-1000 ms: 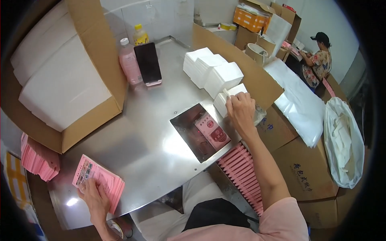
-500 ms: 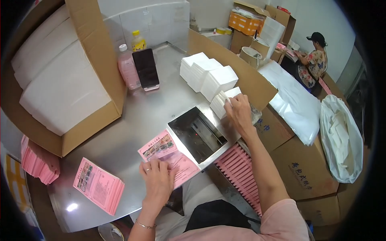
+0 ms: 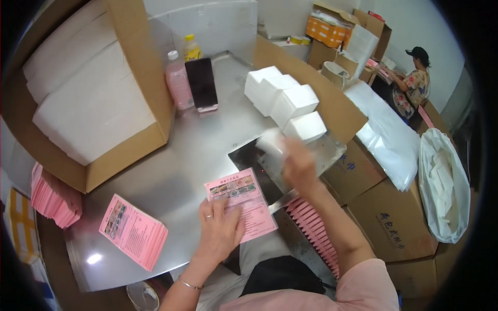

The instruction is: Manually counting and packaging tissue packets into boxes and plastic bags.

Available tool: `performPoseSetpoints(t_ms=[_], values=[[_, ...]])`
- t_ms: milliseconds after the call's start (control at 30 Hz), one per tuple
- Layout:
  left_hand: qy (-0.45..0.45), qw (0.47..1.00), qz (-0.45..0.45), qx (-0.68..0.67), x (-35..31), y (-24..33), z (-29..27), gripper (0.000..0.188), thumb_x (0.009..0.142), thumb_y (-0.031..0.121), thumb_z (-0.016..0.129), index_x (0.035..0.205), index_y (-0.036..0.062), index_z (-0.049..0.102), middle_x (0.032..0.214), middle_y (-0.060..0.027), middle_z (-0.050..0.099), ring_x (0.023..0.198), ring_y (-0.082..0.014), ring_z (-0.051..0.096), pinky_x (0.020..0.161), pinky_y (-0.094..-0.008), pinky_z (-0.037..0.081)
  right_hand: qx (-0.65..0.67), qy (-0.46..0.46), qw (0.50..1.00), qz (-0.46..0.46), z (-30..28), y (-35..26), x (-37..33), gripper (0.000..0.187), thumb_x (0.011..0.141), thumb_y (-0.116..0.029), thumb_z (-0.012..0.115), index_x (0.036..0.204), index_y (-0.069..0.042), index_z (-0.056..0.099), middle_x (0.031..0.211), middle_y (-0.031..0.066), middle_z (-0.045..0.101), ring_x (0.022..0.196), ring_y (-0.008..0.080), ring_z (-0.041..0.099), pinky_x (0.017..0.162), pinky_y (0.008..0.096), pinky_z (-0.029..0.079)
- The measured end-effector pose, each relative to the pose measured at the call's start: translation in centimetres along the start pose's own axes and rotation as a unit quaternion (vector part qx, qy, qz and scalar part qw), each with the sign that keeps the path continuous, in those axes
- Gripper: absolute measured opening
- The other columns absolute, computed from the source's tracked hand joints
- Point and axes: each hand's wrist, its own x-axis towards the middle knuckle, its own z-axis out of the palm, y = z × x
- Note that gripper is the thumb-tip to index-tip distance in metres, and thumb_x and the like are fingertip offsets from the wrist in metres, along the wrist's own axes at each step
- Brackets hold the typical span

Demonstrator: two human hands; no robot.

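Two hands at work, one on pink, one on white. Pressing the left hand [image 3: 220, 225] down on a pink sheet [image 3: 255, 211], with fingers loosely bent and not closing round it. Gripping, as far as can be told through the blur, a white wad [image 3: 271, 142] at the fingertips of the right hand [image 3: 300, 165]; not showing how firmly. Holding that wad over or just beside the far rim of the slot [image 3: 244, 155], beyond and to the right of the left hand. Lapping the sheet's right edge over the slot's near rim, and so perhaps risking a snag or fold under the wad. Seemingly overhanging the table [image 3: 192, 155] with the sheet's near end, so possibly risking a slide under too light a touch. Perhaps risking a fanned or dropped wad too, from hurrying with a fingertip grip. Possibly risking a knock against the nearest block [image 3: 306, 128], from working so close past the right hand.

Having a pink pile [image 3: 134, 233] lying left of the left hand, and a second pile [image 3: 54, 199] farther left, near a carton [image 3: 140, 72]. Having a pink row [image 3: 314, 228] standing nearer the body than the right hand. Facing a phone [image 3: 202, 85] and a pink bottle [image 3: 179, 83] beyond both hands. Sharing the room with a co-worker [image 3: 415, 85], well beyond the right hand.
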Motion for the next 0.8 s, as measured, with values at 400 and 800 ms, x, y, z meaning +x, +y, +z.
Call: performPoseSetpoints(t_ms=[400, 800], values=[[0.012, 0.983, -0.168, 0.077, 1.3, -1.1, 0.4, 0.094, 0.070, 0.040, 0.076, 0.148, 0.0080, 0.034, 0.156, -0.0248, 0.027, 0.146, -0.0508, 0.019, 0.111, -0.0688, 0.016, 0.066, -0.198, 0.967, -0.145, 4.8, -11.0, -1.7, 0.019, 0.076, -0.013, 0.063, 0.091, -0.002, 0.064, 0.081, 0.0131, 0.059, 0.082, 0.0311, 0.063, 0.105, 0.0579, 0.037], [0.016, 0.985, -0.129, 0.113, 1.3, -0.2, -0.2, 0.051, 0.079, 0.046, 0.072, 0.115, 0.0097, 0.064, 0.124, -0.0143, 0.052, 0.113, -0.0352, 0.045, 0.091, -0.0471, 0.032, -0.248, -0.027, 0.966, 0.066, -0.7, 8.1, 1.3, 0.015, 0.087, -0.018, 0.066, 0.088, -0.003, 0.069, 0.086, 0.0123, 0.059, 0.088, 0.0308, 0.056, 0.076, 0.0444, 0.045]])
